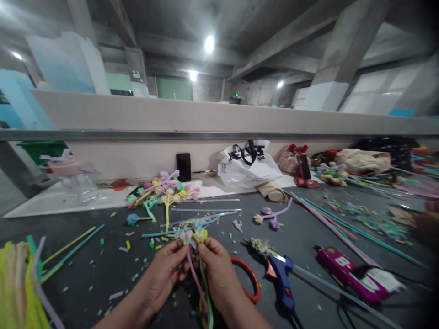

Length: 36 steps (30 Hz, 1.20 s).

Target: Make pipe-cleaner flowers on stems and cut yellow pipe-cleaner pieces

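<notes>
My left hand [170,261] is closed, thumb and finger pinching a pale pink pipe-cleaner flower [186,236] just under its head. Its mauve stem [196,278] hangs down between my wrists. Beside it, my right hand [215,259] pinches a yellow pipe-cleaner flower [200,235] with a green stem [206,288]. The two flower heads are close together; whether they touch I cannot tell. By my right wrist lie red-handled scissors [256,285], their blades hidden. A blue glue gun [283,278] with a clutter of fuzzy scraps at its nozzle rests further right.
A heap of finished pipe-cleaner flowers [164,187] lies behind my hands, near an upright phone [183,167]. A purple device [353,274] is at right, a yellow pipe-cleaner bundle [20,288] at left. Another person's hand [427,224] shows at the right edge. Small clippings litter the dark table.
</notes>
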Motion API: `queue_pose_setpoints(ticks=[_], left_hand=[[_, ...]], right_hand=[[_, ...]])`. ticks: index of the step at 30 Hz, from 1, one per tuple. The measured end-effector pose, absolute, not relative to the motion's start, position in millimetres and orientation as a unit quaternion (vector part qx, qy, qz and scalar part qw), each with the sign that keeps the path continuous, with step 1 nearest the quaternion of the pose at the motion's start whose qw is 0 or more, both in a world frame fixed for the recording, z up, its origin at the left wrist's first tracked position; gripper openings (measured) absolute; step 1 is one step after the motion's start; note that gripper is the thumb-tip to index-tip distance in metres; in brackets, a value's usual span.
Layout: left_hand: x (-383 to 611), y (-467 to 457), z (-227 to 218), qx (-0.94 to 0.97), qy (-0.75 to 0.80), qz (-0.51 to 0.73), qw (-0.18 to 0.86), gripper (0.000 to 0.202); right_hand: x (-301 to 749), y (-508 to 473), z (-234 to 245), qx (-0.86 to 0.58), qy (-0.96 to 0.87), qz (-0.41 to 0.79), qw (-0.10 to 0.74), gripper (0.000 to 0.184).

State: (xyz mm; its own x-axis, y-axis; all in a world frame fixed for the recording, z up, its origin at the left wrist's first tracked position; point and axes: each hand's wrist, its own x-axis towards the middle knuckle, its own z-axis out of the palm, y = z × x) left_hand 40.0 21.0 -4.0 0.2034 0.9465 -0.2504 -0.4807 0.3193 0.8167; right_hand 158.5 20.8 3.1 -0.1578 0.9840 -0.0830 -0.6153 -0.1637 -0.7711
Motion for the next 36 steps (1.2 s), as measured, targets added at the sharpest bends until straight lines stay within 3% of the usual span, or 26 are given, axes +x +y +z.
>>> queue_pose_setpoints(ticks=[18, 27, 36], left_hand=[[39.5, 14.6, 3.3, 0.478, 0.412, 0.543, 0.554, 0.027], [42.5, 17.8, -5.1, 0.387, 0.372, 0.548, 0.641, 0.028], [42.3, 16.8, -0.3, 0.347, 0.378, 0.540, 0.666, 0.028]], right_hand=[[161.4, 19.1, 1.6, -0.288, -0.355, 0.700, 0.549, 0.012], [158.6, 19.2, 3.4, -0.248, -0.323, 0.748, 0.524, 0.010], [161.5, 23.1, -3.3, -0.285, -0.333, 0.715, 0.545, 0.014]])
